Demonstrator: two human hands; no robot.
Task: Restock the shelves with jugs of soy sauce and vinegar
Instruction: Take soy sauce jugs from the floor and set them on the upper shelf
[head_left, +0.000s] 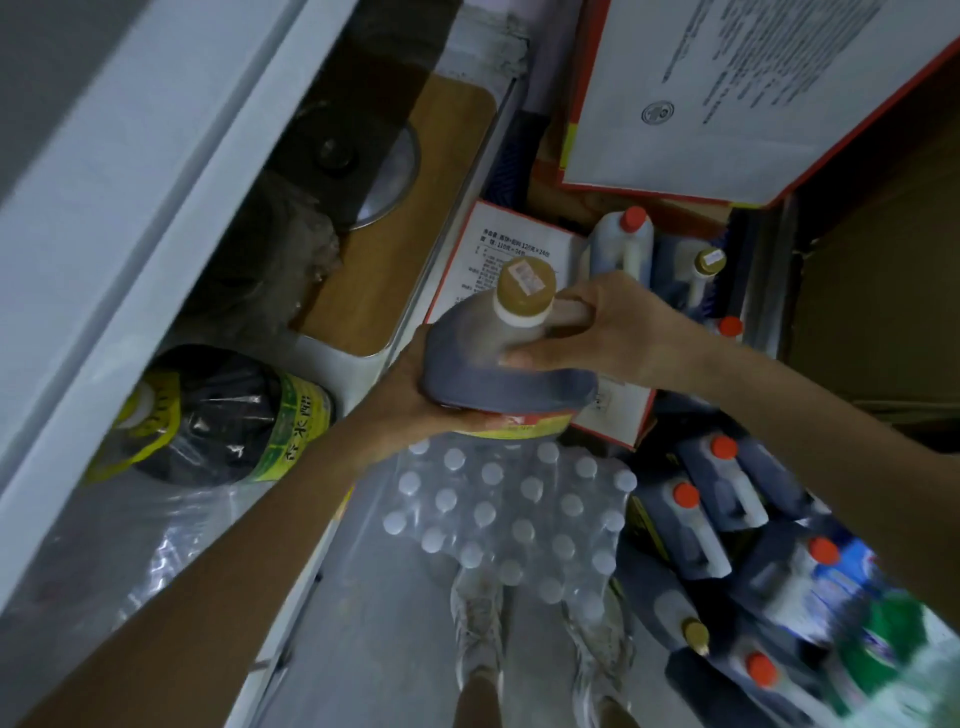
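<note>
Jug: the jug (483, 364) holds dark liquid, has a tan cap with a small sticker, and is carried at frame centre, clear of the floor, its cap toward 12 o'clock.
Left grip: the left hand (410, 387) cups the jug's side and base from 9 o'clock, with the fingers passing underneath out of sight.
Right grip: the right hand (608, 327) comes in from 3 o'clock with its fingers curled round the handle beside the cap and its thumb on the jug's shoulder.
Shelf: a white shelf (104, 218) runs from 7 to 11 o'clock. On it sits a wrapped jug (208, 415) with a green-yellow label at 8 o'clock.
Floor, 6 o'clock: a shrink-wrapped pack of bottles (509, 514) with white caps lies just below the held jug.
Floor, 4 to 5 o'clock: red-capped jugs (696, 514) lie crowded together.
Behind, 12 o'clock: a red-edged box (519, 244).
</note>
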